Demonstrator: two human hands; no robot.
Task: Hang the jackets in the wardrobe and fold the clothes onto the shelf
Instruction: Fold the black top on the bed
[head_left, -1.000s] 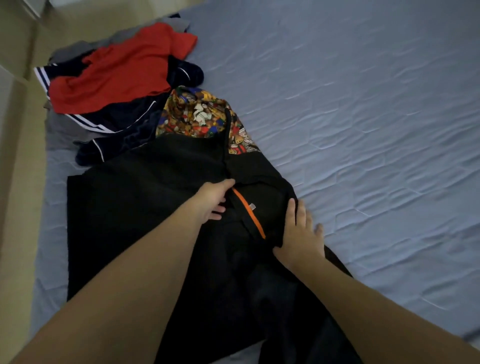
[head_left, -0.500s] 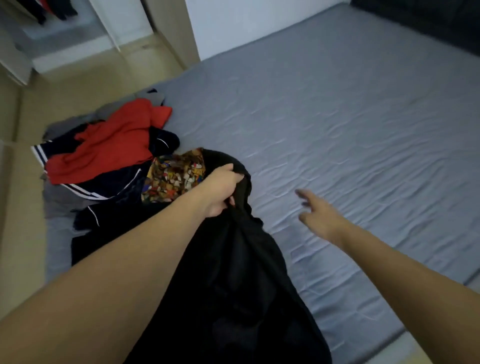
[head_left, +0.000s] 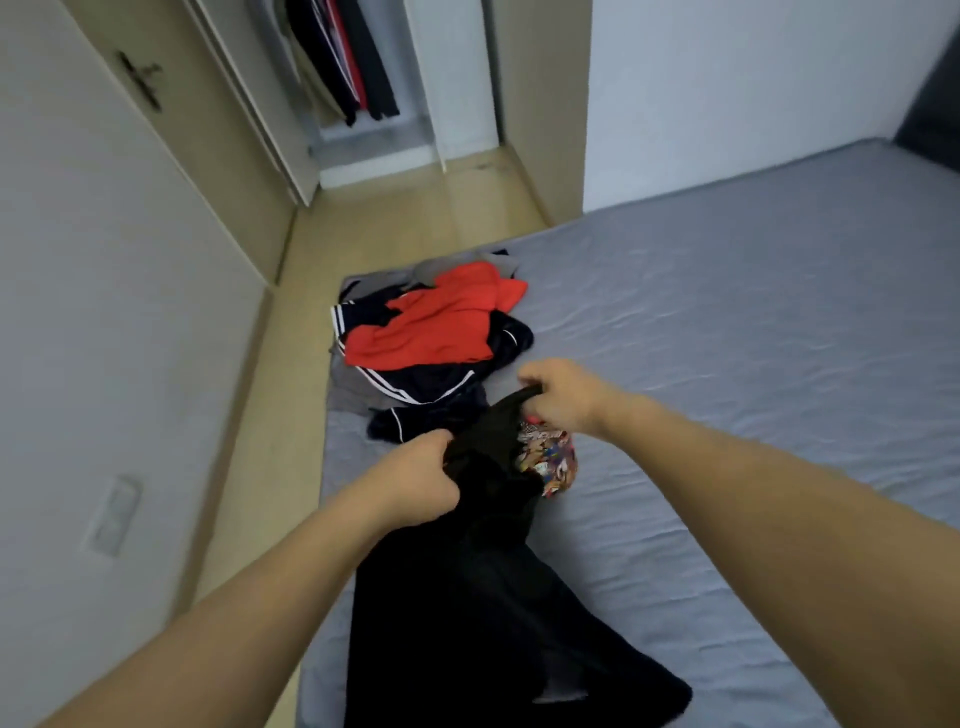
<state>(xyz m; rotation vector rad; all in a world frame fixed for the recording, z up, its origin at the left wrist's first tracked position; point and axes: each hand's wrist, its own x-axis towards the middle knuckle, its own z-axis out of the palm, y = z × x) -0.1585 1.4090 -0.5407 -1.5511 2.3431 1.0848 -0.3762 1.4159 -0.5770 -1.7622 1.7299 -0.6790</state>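
Observation:
A black jacket with a bright patterned lining hangs from both my hands above the near part of the bed. My left hand grips its top edge on the left. My right hand grips the collar edge on the right, a little higher. The lower part of the jacket still trails on the mattress. Behind it lies a pile of clothes with a red garment on top of a navy striped jacket. The open wardrobe stands far back with dark clothes hanging inside.
The grey mattress spreads to the right. A strip of wooden floor runs along the left between the bed and a pale wall with a door. A wall socket sits low on the left.
The view has lifted toward the wardrobe. My right hand, free half a second ago, now grips the jacket's collar, and both hands have raised the jacket off the bed.

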